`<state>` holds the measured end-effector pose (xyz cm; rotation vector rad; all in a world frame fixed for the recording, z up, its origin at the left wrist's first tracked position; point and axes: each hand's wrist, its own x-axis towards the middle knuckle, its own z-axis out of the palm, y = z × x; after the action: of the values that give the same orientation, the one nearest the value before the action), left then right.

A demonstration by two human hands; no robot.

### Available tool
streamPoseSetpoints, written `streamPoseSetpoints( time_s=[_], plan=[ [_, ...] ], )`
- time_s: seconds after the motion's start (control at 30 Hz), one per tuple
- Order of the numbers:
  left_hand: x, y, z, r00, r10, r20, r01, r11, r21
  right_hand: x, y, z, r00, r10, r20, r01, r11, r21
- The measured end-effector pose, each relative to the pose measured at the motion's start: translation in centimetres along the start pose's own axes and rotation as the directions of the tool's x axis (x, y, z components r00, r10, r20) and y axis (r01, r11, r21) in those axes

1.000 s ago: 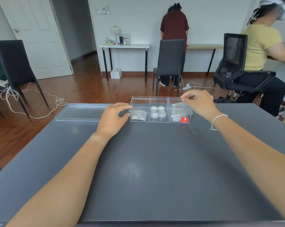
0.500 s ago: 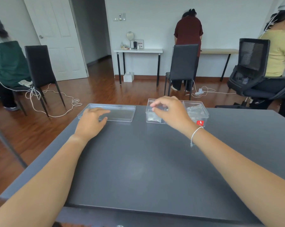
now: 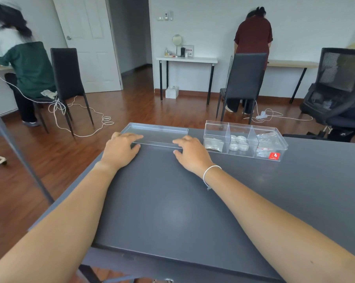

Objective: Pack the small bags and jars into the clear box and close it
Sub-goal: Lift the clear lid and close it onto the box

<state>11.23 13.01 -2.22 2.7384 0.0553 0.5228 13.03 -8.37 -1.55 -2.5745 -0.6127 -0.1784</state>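
A clear box with three compartments stands at the far edge of the dark table. Its left compartment holds a small bag, the middle one small jars, the right one clear bags above a red label. The clear lid lies flat to the box's left. My left hand pinches the lid's near left edge, fingers on top and thumb at the front. My right hand grips the lid's near right corner the same way.
The lid sits close to the table's far left corner. Beyond the table are black chairs, an office chair, white cables on the wood floor, and three people at desks along the walls.
My right hand left the box and moved left onto the lid's right end. My left hand shifted from the lid's top to its near left edge. The head turned left.
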Motion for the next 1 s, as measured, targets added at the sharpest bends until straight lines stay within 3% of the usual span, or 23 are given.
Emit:
streamPoseSetpoints(
  time_s=[0.37, 0.7, 0.87, 1.0],
  plan=[
    [-0.8, 0.4, -0.6, 0.991, -0.045, -0.123, 0.033, 0.995, -0.094, -0.6, -0.3, -0.2, 0.986, 0.044, -0.161, -0.010, 0.978, 0.207],
    [-2.3, 2.9, -3.1, 0.873, 0.133, -0.469, -0.190, 0.979, -0.077, -2.9, -0.1, -4.6, 0.902, 0.046, -0.430, 0.119, 0.930, 0.348],
    [-2.8, 4.4, -2.8, 0.842, 0.176, -0.510, -0.263, 0.959, -0.105, -4.6, 2.7, -7.9, 0.868, 0.044, -0.495, 0.159, 0.918, 0.362],
    [-2.7, 6.7, -2.1, 0.854, 0.230, -0.467, -0.326, 0.936, -0.134, -6.2, 5.1, -10.4, 0.845, 0.042, -0.534, 0.172, 0.923, 0.344]
  ],
)
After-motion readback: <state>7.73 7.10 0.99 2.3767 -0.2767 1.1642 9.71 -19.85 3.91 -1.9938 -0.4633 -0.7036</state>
